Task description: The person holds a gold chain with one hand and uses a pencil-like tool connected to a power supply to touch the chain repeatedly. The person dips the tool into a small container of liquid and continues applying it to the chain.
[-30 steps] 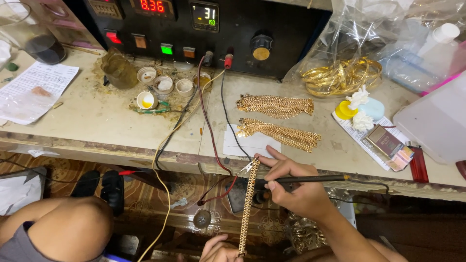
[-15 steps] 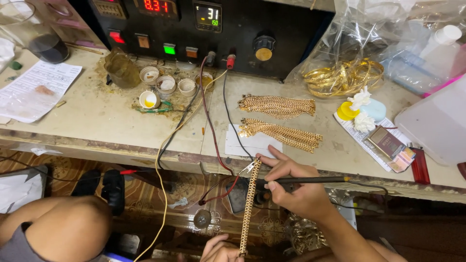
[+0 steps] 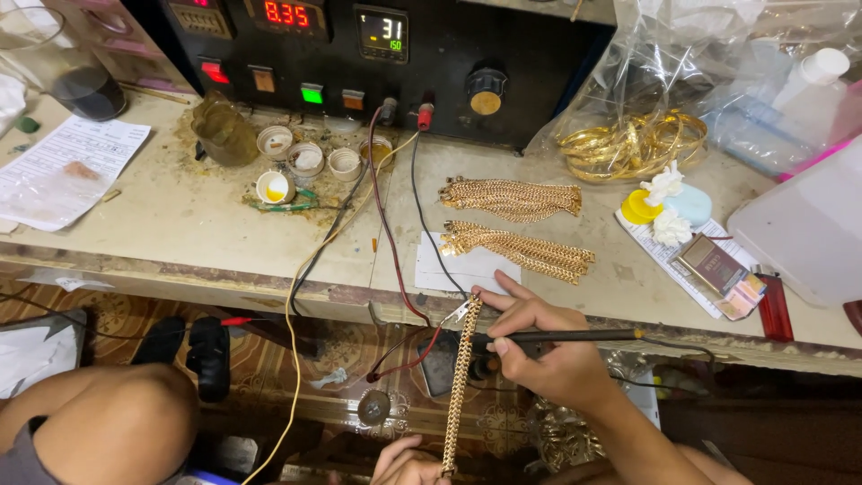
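Fingers [image 3: 503,316] of the right hand [image 3: 548,355] are closing around a slim dark pen-like probe [image 3: 575,336], holding it level like a pencil, while the thumb and forefinger are also steadying the upper end of a gold chain strip [image 3: 460,386]. That strip is hanging below the front edge of the worktop [image 3: 180,233], stretched nearly upright between both hands; the left hand [image 3: 406,462] is pinching its lower end at the bottom border of the view, fingers curled shut on it. A small metal clip [image 3: 458,313] on a dark lead is biting the top of the strip, just beside the right forefinger.

Judged from its look, the strip is behaving as a flat, many-linked band: limp across its length, light for its bulk, smooth and likely slippery, with fine links that could kink or snag. Holding it at both ends under gentle tension, as shown, seems the soundest grip; a hold at mid-length would probably let it fold.

Lying on the worktop behind are two bundles of similar gold chain [image 3: 512,198], one above the other, a white card [image 3: 467,268] beneath the nearer bundle, a heap of gold bangles [image 3: 628,144] by a clear plastic bag, several small white pots [image 3: 305,160], and a black power unit [image 3: 359,45] with lit displays. Red and black leads [image 3: 391,233] are trailing from it over the edge.
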